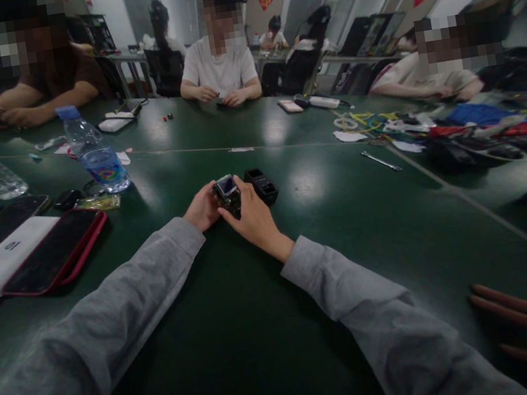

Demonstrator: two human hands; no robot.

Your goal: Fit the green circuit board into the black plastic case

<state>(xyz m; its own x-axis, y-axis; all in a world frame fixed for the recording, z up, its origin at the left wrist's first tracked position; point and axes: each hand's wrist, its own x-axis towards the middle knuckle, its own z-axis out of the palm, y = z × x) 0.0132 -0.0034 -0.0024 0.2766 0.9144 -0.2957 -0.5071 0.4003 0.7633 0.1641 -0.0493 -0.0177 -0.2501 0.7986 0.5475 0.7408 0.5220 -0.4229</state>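
Both my hands meet over the middle of the dark green table (244,332). My left hand (202,208) and my right hand (254,220) together grip a small black device (228,193) with a little square screen on top. The left fingers hold its left side and the right fingers wrap its right side and front. A black boxy part (262,185) with open slots lies on the table just right of the device, touching or nearly touching my right hand. Grey sleeves cover both my forearms.
At left lie a red-cased phone (56,251), a white power bank (2,257), other phones and two water bottles (94,153). A metal tool (381,161) and a pile of cables and parts (431,126) sit at right. Other people sit around the table's far side.
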